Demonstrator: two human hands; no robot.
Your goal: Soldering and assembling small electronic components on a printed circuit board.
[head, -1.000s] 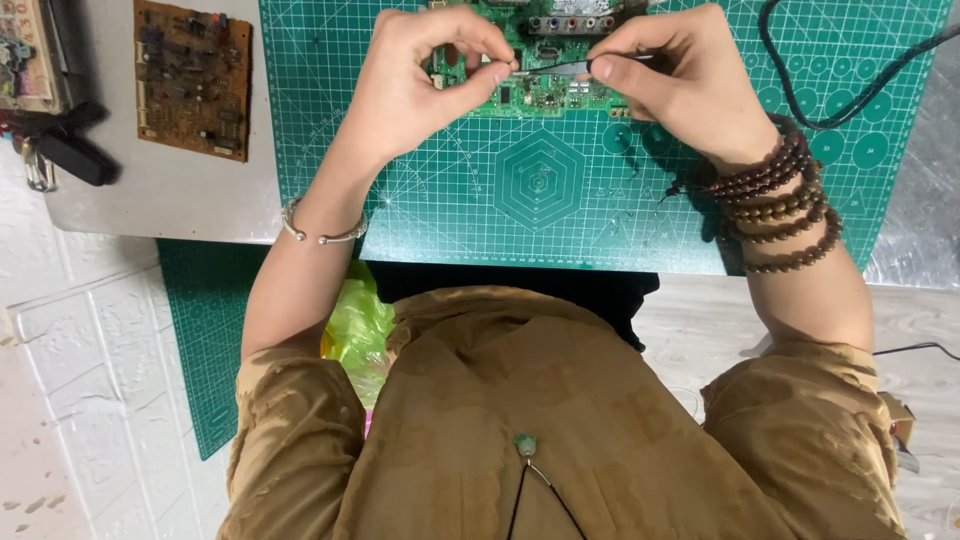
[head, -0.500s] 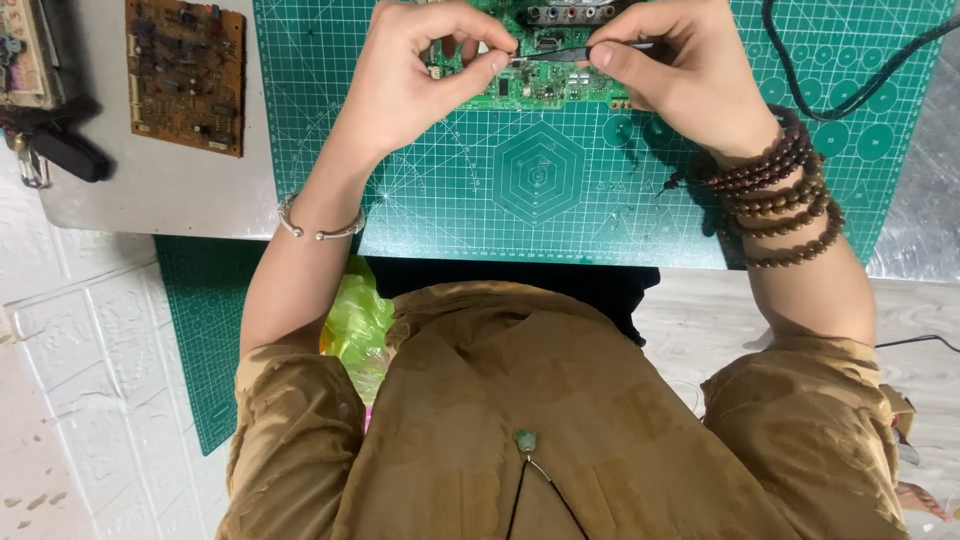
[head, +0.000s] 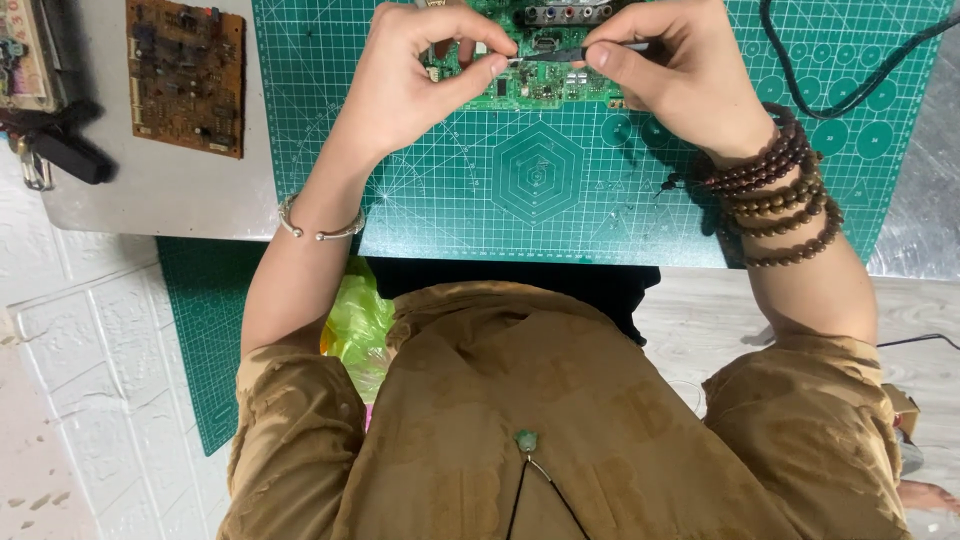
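A green circuit board (head: 540, 85) lies on the green cutting mat (head: 540, 190) at the top of the view. My left hand (head: 420, 70) rests on the board's left part, thumb and forefinger pinched on a small pale piece over it. My right hand (head: 680, 75) holds a thin dark tool (head: 575, 52) like a pen, its tip pointing left toward my left fingertips above the board. A silver bangle sits on my left wrist and several dark bead bracelets on my right wrist.
A brown circuit board (head: 185, 75) lies on the grey table at the left. A dark handled tool (head: 60, 145) sits near the table's left edge. A black cable (head: 830, 95) curves across the mat's right corner. A yellow-green bag (head: 355, 325) shows below the table.
The view has shifted slightly, so the hands and board sit a little higher in the frame. Both hands stay pinched together over the green board; the tool tip remains near my left fingers.
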